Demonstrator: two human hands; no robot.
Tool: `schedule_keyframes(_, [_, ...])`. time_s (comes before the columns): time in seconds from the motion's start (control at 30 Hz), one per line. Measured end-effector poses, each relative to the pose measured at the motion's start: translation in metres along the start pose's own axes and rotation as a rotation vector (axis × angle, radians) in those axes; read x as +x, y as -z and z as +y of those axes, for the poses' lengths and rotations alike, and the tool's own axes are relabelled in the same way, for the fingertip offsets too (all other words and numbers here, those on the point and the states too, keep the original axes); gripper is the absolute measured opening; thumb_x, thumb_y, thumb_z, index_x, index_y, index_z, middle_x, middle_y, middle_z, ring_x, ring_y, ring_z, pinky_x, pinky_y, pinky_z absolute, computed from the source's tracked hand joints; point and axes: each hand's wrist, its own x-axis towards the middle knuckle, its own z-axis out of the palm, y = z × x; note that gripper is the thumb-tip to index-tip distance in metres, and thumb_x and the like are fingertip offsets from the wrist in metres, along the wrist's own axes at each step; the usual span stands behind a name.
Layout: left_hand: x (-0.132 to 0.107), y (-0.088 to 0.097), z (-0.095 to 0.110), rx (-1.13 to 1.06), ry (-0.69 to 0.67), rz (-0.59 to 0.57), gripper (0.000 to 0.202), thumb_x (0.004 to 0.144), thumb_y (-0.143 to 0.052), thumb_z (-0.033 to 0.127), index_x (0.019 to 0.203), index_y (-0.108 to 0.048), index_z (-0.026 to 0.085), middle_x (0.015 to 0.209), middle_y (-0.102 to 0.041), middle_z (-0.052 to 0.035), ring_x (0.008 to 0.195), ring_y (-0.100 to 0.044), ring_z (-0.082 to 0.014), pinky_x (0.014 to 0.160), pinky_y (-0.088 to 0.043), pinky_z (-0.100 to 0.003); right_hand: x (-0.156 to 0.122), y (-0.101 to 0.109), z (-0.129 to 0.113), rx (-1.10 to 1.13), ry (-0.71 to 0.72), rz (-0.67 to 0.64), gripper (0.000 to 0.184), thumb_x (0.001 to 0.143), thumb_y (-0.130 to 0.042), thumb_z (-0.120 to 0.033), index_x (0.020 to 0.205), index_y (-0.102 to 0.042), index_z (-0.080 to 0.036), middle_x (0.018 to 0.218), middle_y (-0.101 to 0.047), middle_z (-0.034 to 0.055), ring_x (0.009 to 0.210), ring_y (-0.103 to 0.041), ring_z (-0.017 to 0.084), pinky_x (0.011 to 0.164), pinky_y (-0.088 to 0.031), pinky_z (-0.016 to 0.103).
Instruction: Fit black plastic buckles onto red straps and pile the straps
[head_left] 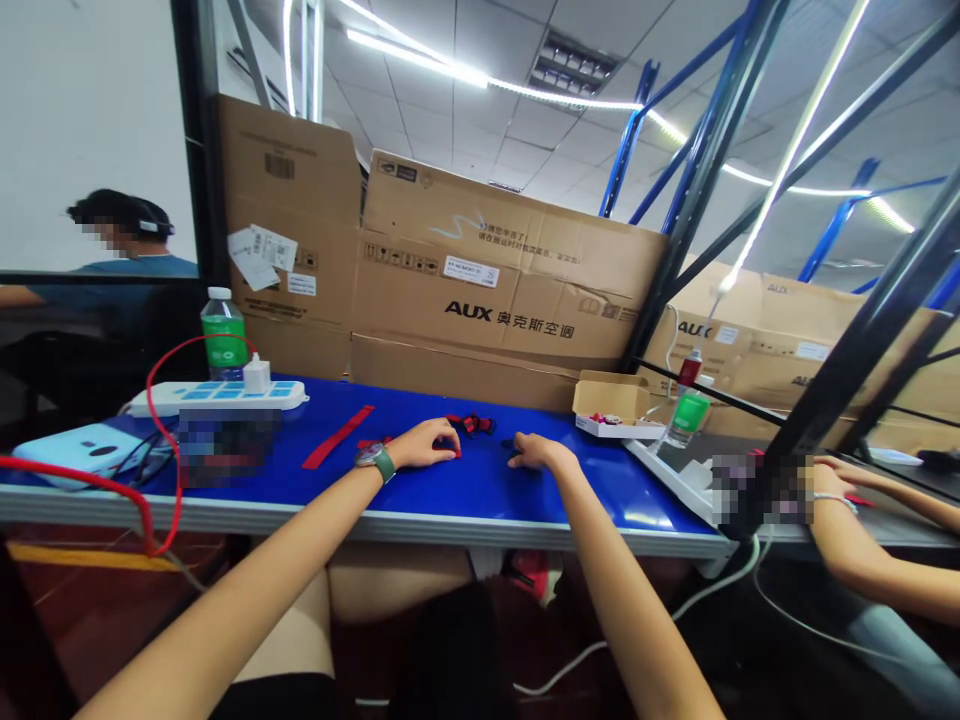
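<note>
Blue, smooth worktop (480, 485) with a ribbed aluminium edge runs under both bare forearms. The left hand (424, 445), a metal-cased watch (373, 460) on a green strap at its wrist, lies palm down, its fingers (442, 440) curled over a small red scrap (457, 453). The right hand (541, 453) sits just beside it, fingers (523, 450) bent toward a small dark piece (510, 447). Whether either hand grips or only touches cannot be told.

Just beyond the fingertips lies a knotted tangle of red and black strap (471, 424), and further left a flat, narrow red strip (337, 437) slants across the blue. A pixelated patch (229, 447) hides part of the surface beside it. Farther left are a white power strip (217, 397) with blue switches, a looping red cable (169, 400), a pale blue pouch (90, 450) and a plastic bottle with a green label (223, 335).

To the right, an open cardboard carton (611, 405) holds small red bits. Creased corrugated boxes (480, 290) printed AUX are stacked behind the worktop. Past a dark steel upright (709, 180), a co-worker's braceleted hand (832, 488) rests at a neighbouring bench.
</note>
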Motion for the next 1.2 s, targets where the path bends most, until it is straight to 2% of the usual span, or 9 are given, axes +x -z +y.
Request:
schedule_keyframes(0.1, [0.001,-0.003,-0.003,-0.040,0.046,0.001,0.020,0.085,-0.069,0.039,0.094,-0.074,0.021,0.094,-0.071,-0.0052,0.086,-0.063,-0.0199,0.080,-0.047,-0.029,0.006,0.002,-0.011,0.203,0.141,0.087,0.021,0.075,-0.075,-0.013,0.095,-0.069,-0.019,0.094,-0.074,0.0059,0.093,-0.071,0.022,0.077,-0.054,0.027])
schedule_keyframes(0.2, [0.001,-0.004,-0.008,-0.020,0.062,0.044,0.035,0.081,-0.074,0.041,0.110,-0.072,0.023,0.107,-0.071,-0.0069,0.097,-0.064,-0.0222,0.087,-0.047,-0.031,0.017,0.002,-0.031,0.673,0.264,0.164,0.012,0.081,-0.068,-0.016,0.092,-0.067,-0.016,0.081,-0.073,0.0049,0.081,-0.074,0.020,0.073,-0.059,0.028])
schedule_keyframes(0.3, [0.000,-0.004,-0.012,0.020,0.070,0.044,0.031,0.079,-0.076,0.042,0.105,-0.076,0.025,0.111,-0.071,-0.0074,0.105,-0.063,-0.0242,0.095,-0.044,-0.033,0.027,-0.002,-0.058,1.204,0.435,0.120,0.029,0.083,-0.067,-0.020,0.110,-0.059,-0.018,0.099,-0.074,0.0094,0.089,-0.075,0.021,0.081,-0.061,0.034])
schedule_keyframes(0.37, [0.000,-0.005,-0.013,-0.003,0.096,0.020,0.023,0.079,-0.076,0.040,0.096,-0.077,0.024,0.105,-0.074,-0.0065,0.102,-0.064,-0.0242,0.094,-0.044,-0.033,0.031,-0.007,-0.074,1.349,0.546,0.064,0.042,0.081,-0.071,-0.022,0.119,-0.052,-0.022,0.109,-0.073,0.0104,0.097,-0.074,0.022,0.085,-0.061,0.036])
schedule_keyframes(0.43, [0.002,-0.005,-0.012,-0.068,0.130,0.010,0.019,0.078,-0.077,0.036,0.092,-0.076,0.023,0.097,-0.075,-0.0056,0.095,-0.067,-0.0237,0.087,-0.047,-0.031,0.034,-0.015,-0.085,1.410,0.601,0.039,0.049,0.078,-0.076,-0.028,0.118,-0.048,-0.024,0.111,-0.073,0.0100,0.101,-0.073,0.023,0.086,-0.061,0.038])
schedule_keyframes(0.57, [0.003,-0.003,-0.009,-0.206,0.182,0.030,0.012,0.076,-0.074,0.029,0.084,-0.073,0.020,0.081,-0.075,-0.0040,0.075,-0.069,-0.0216,0.072,-0.050,-0.029,0.037,-0.030,-0.091,1.471,0.615,0.136,0.050,0.072,-0.082,-0.040,0.107,-0.051,-0.023,0.100,-0.073,0.0072,0.087,-0.075,0.021,0.079,-0.062,0.036])
schedule_keyframes(0.73, [0.004,0.005,-0.008,-0.326,0.270,0.269,0.012,0.078,-0.070,0.032,0.083,-0.073,0.020,0.074,-0.074,-0.0041,0.058,-0.065,-0.0186,0.060,-0.049,-0.029,0.040,-0.034,-0.080,1.420,0.596,0.335,0.051,0.075,-0.075,-0.051,0.113,-0.063,-0.019,0.085,-0.068,0.0019,0.062,-0.065,0.013,0.059,-0.062,0.030])
schedule_keyframes(0.97, [0.005,0.008,-0.009,-0.437,0.315,0.371,0.023,0.072,-0.076,0.036,0.084,-0.072,0.017,0.075,-0.072,-0.0058,0.057,-0.063,-0.0181,0.057,-0.050,-0.030,0.050,-0.043,-0.084,1.307,0.623,0.260,0.050,0.071,-0.078,-0.046,0.110,-0.065,-0.019,0.076,-0.064,-0.0015,0.059,-0.065,0.013,0.063,-0.061,0.031])
schedule_keyframes(1.2, [0.005,0.007,-0.008,-0.503,0.265,0.296,0.024,0.075,-0.073,0.036,0.087,-0.070,0.015,0.077,-0.070,-0.0040,0.063,-0.064,-0.0154,0.058,-0.052,-0.026,0.055,-0.052,-0.088,1.332,0.634,0.187,0.045,0.065,-0.083,-0.047,0.089,-0.062,-0.016,0.074,-0.069,0.0012,0.055,-0.067,0.015,0.056,-0.060,0.031])
